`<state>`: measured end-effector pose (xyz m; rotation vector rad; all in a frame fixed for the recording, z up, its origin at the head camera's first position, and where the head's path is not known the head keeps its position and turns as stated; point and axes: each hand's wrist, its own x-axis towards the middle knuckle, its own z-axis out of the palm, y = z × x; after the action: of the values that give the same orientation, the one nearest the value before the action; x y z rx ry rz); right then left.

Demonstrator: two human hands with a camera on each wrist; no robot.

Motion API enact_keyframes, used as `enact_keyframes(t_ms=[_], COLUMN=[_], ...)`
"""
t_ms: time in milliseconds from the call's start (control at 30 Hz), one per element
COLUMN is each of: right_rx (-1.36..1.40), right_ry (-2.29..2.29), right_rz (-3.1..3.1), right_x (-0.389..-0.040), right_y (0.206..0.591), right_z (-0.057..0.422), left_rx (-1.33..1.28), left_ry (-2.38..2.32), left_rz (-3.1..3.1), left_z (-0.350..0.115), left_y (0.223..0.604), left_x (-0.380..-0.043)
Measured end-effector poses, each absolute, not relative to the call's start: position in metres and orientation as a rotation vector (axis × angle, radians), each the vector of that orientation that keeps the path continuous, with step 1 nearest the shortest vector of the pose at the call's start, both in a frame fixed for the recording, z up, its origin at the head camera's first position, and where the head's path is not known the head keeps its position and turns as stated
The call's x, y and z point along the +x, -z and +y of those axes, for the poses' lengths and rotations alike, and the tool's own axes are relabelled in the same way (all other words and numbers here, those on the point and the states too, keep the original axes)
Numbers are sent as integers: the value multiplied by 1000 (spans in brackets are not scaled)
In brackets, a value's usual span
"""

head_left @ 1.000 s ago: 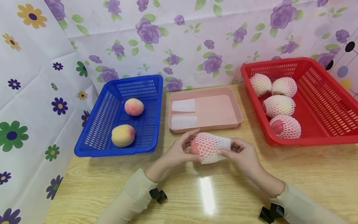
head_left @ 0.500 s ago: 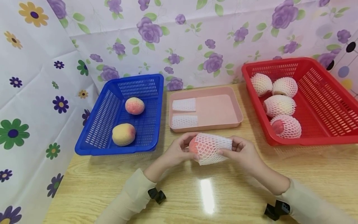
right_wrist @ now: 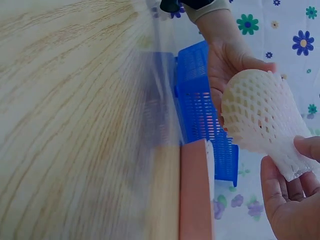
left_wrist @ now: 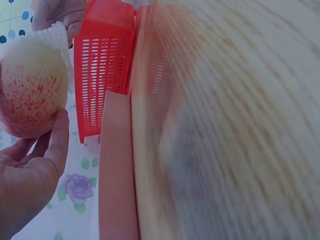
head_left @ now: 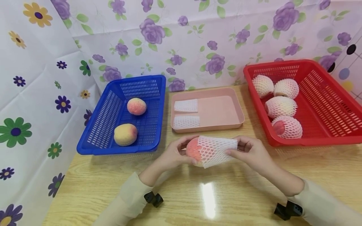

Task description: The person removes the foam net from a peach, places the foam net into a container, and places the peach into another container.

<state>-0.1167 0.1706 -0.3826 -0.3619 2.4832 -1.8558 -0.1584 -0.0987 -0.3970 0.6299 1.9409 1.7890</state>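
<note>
More bare peach (head_left: 193, 149) poking out of the foam net (head_left: 215, 152) than a second ago

It's just in front of the pink tray (head_left: 219, 110), and I'd call it less wrapped now, not more. The left hand (head_left: 173, 153) has a wide grip curled round the peach, while the right hand (head_left: 254, 154) has a narrow pinch grip on the foam net's loose end.

Table (head_left: 240, 194): light wood top, visible lengthwise grain, glossy; a bright streak of reflected light at lower centre of the frame. Directly on it: a blue basket (head_left: 148, 125), left of centre; a shallow pink tray (head_left: 217, 110), centre; a red basket (head_left: 319, 116), upper right. The three stand apart, tray between baskets.
</note>
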Motion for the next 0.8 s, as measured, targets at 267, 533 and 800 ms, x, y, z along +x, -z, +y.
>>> enact_keyframes(t_ms=[267, 533, 800], right_rx=[-361, -381, -400], right_ry=[1823, 1828, 1790], right_rz=[2533, 2528, 2596], right_x=[-112, -108, -109], right_y=[371, 359, 342], right_z=[178, 186, 188], left_rx=[665, 704, 774], left_ry=[-1791, -1836, -1806], left_rz=[1977, 2009, 2083], left_z=[-106, -115, -125], left_y=[389, 379, 364], left_x=[-154, -147, -143])
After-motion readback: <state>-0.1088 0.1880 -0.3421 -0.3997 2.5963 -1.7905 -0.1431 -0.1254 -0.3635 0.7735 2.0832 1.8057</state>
